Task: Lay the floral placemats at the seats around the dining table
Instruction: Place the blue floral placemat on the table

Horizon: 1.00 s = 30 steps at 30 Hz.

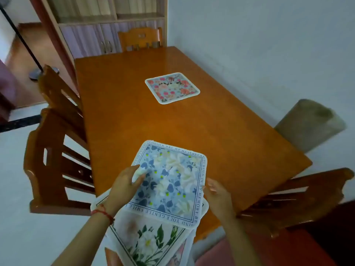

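A blue-and-white floral placemat [172, 181] with a lettered border lies on top of a stack at the near end of the wooden dining table [192, 121]. My left hand [125, 182] pinches its left edge, thumb on top. My right hand [216, 192] holds its right edge, with the fingers partly under the mat. Beneath it hang more placemats, one with white flowers and green leaves [149, 240]. A pink-and-red floral placemat [172, 87] lies flat farther up the table, toward the right side.
Wooden chairs stand around the table: two on the left [57, 154], one at the far end [140, 39], one at the near right [299, 200]. A cloth-covered chair back [311, 121] is at the right by the wall. A cabinet [107, 25] stands behind.
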Motion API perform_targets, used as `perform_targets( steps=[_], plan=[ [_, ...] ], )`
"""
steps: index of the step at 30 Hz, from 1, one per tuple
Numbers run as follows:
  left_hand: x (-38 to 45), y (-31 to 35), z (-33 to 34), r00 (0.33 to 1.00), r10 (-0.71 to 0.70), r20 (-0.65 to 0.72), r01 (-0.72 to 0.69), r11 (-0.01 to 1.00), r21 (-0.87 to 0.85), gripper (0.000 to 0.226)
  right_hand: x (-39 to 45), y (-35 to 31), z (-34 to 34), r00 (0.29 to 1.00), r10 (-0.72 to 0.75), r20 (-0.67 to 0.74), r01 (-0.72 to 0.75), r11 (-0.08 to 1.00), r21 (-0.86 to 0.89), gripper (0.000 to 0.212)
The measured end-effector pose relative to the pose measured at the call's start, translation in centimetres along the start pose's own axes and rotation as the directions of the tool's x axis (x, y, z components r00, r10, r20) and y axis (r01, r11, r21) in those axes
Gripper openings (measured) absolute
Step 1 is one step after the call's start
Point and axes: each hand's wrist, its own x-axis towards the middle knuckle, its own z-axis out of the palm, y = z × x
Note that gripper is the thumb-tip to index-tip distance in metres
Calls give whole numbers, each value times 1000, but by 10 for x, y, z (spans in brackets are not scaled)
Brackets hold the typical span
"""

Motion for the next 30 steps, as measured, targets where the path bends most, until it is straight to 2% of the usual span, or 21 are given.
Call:
perform_targets(
  steps=[2,6,12,18,24,30],
  plan=[
    [9,-8,3,999,-33,-31,31,997,-72,46,8,0,6,998,57,14,-58,997,58,29],
    [23,-22,13,999,-46,14,47,997,-66,46,21,13,20,985,172,-12,-170,978,124,26],
    [38,-43,24,998,-62,-32,60,996,-69,35,39,33,38,959,280,-30,-276,956,98,29],
    [48,-62,33,988,-154,-1,153,985,-75,16,43,38,45,953,299,-48,-293,950,105,29],
    [54,-65,31,980,-201,-1,201,976,-81,20,42,39,54,952,287,-103,-277,956,100,29],
    [55,-58,27,964,-253,-87,231,952,-201,23,44,42,56,925,329,-189,-297,938,178,36]
  ],
)
